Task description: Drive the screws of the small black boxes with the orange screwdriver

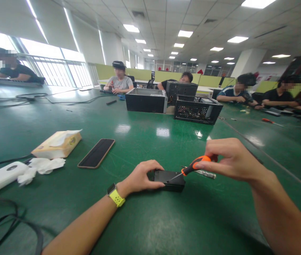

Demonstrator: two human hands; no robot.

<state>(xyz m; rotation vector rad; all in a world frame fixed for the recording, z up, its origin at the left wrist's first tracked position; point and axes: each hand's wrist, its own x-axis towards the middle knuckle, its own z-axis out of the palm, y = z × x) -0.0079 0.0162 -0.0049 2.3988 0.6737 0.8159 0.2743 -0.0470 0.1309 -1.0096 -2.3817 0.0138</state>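
Observation:
A small black rectangular box (176,185) lies on the green tabletop in front of me. My left hand (143,176) grips its left end, thumb on the near side and fingers around the far side. In my right hand (227,159) is an orange-and-black screwdriver (191,168), slanting down to the left. Its tip meets the top face of the box near the thumb; whether it sits in a screw is too small to tell. A slim tool with a clear handle (207,174) lies just behind the box, partly hidden by the screwdriver.
Left of the hands lie a phone (96,153), a tissue pack (56,145), crumpled tissues (45,165), a white power strip (3,177) and black cables (15,216). Computer cases (146,102) stand farther back. Another screwdriver (269,121) lies right. Several people sit around the table.

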